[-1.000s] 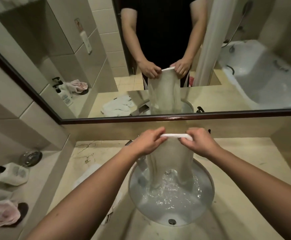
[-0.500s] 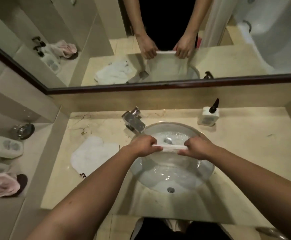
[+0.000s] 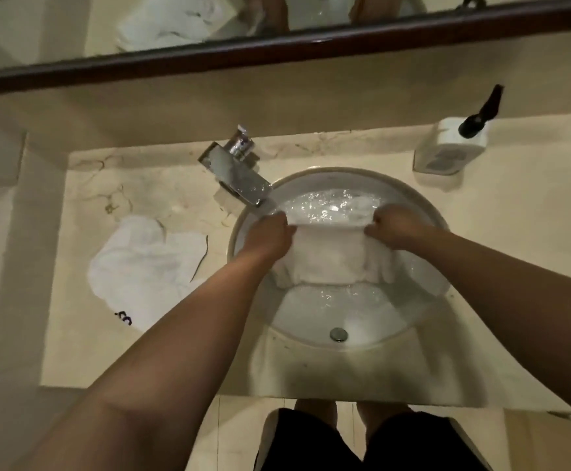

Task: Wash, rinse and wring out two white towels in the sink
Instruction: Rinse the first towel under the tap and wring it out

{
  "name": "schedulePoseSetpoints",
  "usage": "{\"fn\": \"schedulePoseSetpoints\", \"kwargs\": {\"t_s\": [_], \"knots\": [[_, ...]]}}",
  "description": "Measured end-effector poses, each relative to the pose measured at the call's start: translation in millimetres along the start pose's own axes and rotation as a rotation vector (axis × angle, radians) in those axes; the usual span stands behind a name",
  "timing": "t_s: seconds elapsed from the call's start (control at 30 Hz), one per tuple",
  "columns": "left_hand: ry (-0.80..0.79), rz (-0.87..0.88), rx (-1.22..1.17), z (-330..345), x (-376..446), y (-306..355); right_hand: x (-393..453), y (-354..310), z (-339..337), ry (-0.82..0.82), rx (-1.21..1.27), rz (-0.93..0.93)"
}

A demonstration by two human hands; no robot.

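A wet white towel [image 3: 328, 256] lies across the water in the round sink [image 3: 423, 205]. My left hand [image 3: 267, 232] grips its top left corner and my right hand [image 3: 396, 226] grips its top right corner, both down inside the basin. The towel's upper edge is stretched between the two fists. A second white towel [image 3: 144, 266] lies crumpled on the counter to the left of the sink, touched by neither hand. The sink holds bubbly water, and its drain [image 3: 338, 334] shows near the front.
A chrome faucet [image 3: 240, 175] juts over the sink's back left rim. A white pump bottle [image 3: 453, 144] stands on the counter at the back right. A dark-framed mirror [image 3: 277, 45] runs along the wall. The counter's front edge [image 3: 175, 390] is close to my legs.
Both hands have lowered the towel from hanging above the basin down into the water. The view has tilted down toward the sink.
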State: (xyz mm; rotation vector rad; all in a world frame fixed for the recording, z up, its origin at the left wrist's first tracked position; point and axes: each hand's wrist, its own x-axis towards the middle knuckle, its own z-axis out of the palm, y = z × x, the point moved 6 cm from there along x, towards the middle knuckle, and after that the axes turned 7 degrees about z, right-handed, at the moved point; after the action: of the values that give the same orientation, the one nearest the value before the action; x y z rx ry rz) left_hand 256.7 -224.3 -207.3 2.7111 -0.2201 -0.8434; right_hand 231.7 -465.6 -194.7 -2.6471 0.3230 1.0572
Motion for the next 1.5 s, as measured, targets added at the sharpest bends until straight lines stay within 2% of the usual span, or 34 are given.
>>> {"fn": "schedulePoseSetpoints", "kwargs": {"t_s": [0.07, 0.13, 0.2, 0.23, 0.37, 0.43, 0.5, 0.63, 0.8, 0.9, 1.03, 1.1, 1.2, 1.23, 1.3, 1.4, 1.43, 1.5], "knots": [[0.098, -0.070, -0.172, 5, 21, -3, 16, 0, -12, 0.253, 0.139, 0.023], [0.199, -0.124, -0.366, 15, 35, -4, 27, 2, -9, 0.398, 0.273, 0.090], [0.241, -0.108, -0.436, 33, 43, -6, 45, 3, 17, 0.386, 0.309, 0.115], [0.240, -0.070, -0.372, 45, 45, -10, 50, 3, 34, 0.366, 0.267, 0.086], [0.262, 0.211, 0.087, 88, 43, -23, 64, -17, 92, 0.376, -0.016, -0.282], [0.272, 0.311, 0.122, 106, 40, -28, 70, -31, 111, 0.367, -0.091, -0.414], [0.283, 0.314, 0.088, 121, 43, -36, 80, -44, 125, 0.339, -0.104, -0.472], [0.481, 0.281, 0.019, 131, 52, -41, 97, -59, 141, 0.372, -0.036, -0.438], [0.662, 0.277, 0.006, 126, 66, -35, 102, -64, 142, 0.642, 0.050, -0.356], [0.715, 0.294, -0.067, 123, 77, -33, 110, -67, 139, 0.709, 0.069, -0.324], [0.728, 0.186, -0.091, 120, 85, -31, 114, -68, 130, 0.827, 0.036, -0.206], [0.735, 0.158, -0.073, 117, 88, -32, 116, -73, 127, 0.811, -0.062, -0.213], [0.765, 0.187, -0.055, 115, 91, -32, 123, -77, 126, 0.718, -0.158, -0.358], [0.758, 0.208, -0.051, 115, 92, -31, 126, -76, 130, 0.663, -0.201, -0.362], [0.670, 0.286, 0.026, 113, 99, -28, 130, -71, 137, 0.688, -0.294, -0.410], [0.266, 0.435, 0.056, 110, 114, -31, 123, -65, 138, 0.601, -0.266, -0.553], [0.199, 0.473, 0.089, 106, 115, -32, 117, -63, 136, 0.649, -0.250, -0.586], [0.207, 0.539, 0.172, 101, 108, -33, 97, -56, 136, 0.826, -0.260, -0.606]]}}
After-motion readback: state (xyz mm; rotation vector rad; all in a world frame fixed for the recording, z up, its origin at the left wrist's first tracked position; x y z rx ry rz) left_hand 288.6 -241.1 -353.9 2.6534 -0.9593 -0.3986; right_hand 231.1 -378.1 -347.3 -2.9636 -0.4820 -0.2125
